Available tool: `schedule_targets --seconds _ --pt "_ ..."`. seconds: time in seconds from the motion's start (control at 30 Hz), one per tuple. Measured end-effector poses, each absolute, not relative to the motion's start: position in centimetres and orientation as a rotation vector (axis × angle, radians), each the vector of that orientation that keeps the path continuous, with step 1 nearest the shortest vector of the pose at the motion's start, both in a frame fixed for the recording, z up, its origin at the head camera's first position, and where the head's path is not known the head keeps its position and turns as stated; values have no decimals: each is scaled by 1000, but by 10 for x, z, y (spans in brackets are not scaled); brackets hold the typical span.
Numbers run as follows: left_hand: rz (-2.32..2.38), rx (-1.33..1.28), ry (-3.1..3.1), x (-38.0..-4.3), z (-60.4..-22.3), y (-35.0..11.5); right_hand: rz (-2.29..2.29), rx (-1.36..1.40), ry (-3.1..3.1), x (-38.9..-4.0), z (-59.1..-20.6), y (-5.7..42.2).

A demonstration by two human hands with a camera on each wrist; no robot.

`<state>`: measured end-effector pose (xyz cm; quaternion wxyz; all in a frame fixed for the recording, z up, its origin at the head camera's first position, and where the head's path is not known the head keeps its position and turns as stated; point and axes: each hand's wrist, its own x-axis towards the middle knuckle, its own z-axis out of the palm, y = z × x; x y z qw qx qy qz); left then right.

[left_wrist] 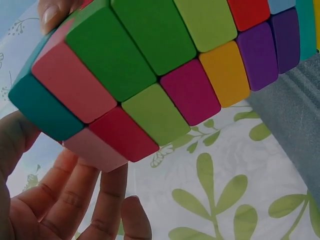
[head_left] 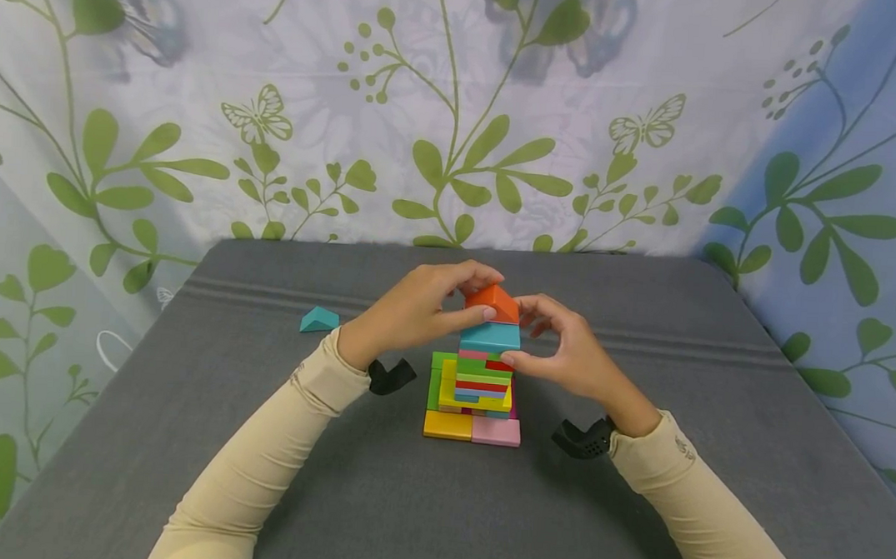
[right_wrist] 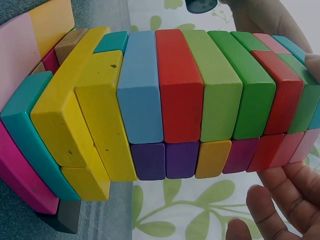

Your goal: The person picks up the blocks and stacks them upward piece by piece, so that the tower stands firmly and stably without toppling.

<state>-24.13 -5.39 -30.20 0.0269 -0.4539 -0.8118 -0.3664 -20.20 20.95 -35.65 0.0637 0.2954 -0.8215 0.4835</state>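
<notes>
A tall stack of coloured wooden blocks, the block tower (head_left: pixel 481 389), stands near the table's middle. An orange triangular block (head_left: pixel 494 303) tops it, above a teal block (head_left: pixel 490 337). My left hand (head_left: pixel 424 308) pinches the orange block, thumb in front and fingers behind. At the tower's right, my right hand (head_left: pixel 568 351) curls round its upper part, with the thumb against the front. In the left wrist view, fingers (left_wrist: pixel 67 197) lie by a pale pink block (left_wrist: pixel 95 150) near the top. Fingertips also sit near the upper blocks in the right wrist view.
On the grey table (head_left: pixel 219 369), a teal triangular block (head_left: pixel 319 320) lies left of the tower. Green, yellow and pink blocks form the wider base (head_left: pixel 495 432). A patterned curtain (head_left: pixel 394 127) hangs behind the table.
</notes>
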Motion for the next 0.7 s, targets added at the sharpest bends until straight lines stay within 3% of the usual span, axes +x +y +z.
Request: schedule_targets --seconds 0.23,0.7 --pt "-1210 -1271 -2492 -245 -307 -80 1457 885 -2485 -201 -357 210" --pt "-1125 -823 -2955 -278 -359 -188 1424 861 -2516 -197 -354 210"
